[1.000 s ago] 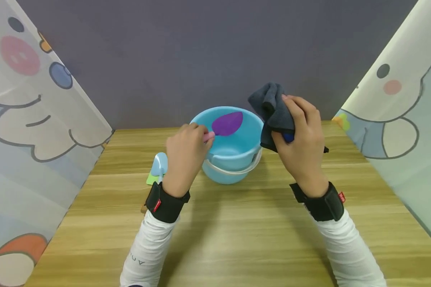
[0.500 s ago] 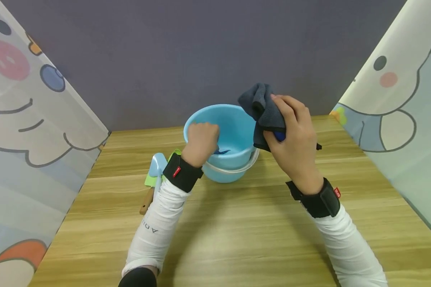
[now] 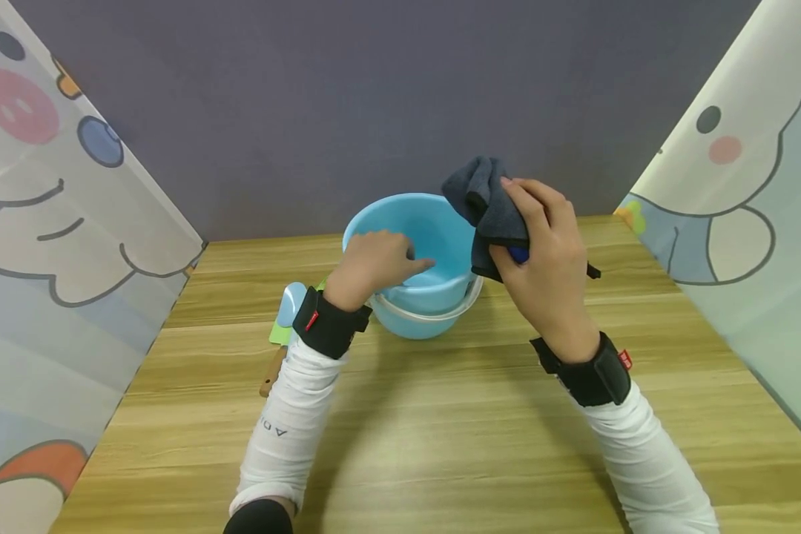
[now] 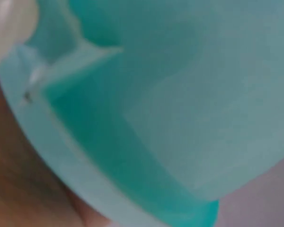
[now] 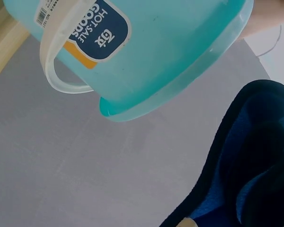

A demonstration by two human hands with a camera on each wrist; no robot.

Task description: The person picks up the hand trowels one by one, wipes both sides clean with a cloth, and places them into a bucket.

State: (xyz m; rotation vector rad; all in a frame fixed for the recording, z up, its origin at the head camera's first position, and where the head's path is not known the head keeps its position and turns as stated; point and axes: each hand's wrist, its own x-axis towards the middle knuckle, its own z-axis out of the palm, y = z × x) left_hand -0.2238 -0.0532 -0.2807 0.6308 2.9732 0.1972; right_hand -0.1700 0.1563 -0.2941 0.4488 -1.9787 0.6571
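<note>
Over the left rim of a light blue bucket (image 3: 434,297), my left hand (image 3: 376,261) reaches across with its thumb stretched out to the right. Its fingertips are hidden, and no held thing shows in it. The bucket's outer wall (image 4: 217,109) fills most of the left wrist view. My right hand (image 3: 550,259) grips a bunched dark grey-blue cloth (image 3: 494,211) with black edging, up beside the bucket's right rim. In the right wrist view the cloth (image 5: 260,156) shows a brighter blue inner face, apart from the bucket.
A light blue scoop-like tool (image 3: 292,300), a green piece (image 3: 279,335) and a wooden handle (image 3: 274,372) lie left of the bucket, partly behind the left arm. The bucket's white handle (image 3: 434,317) hangs in front. A grey wall (image 3: 307,119) stands behind.
The left hand has moved over the bucket from its left side, and its thumb has spread from a fist. The purple leaf-shaped tool with the pink handle is out of sight. The right hand keeps the cloth.
</note>
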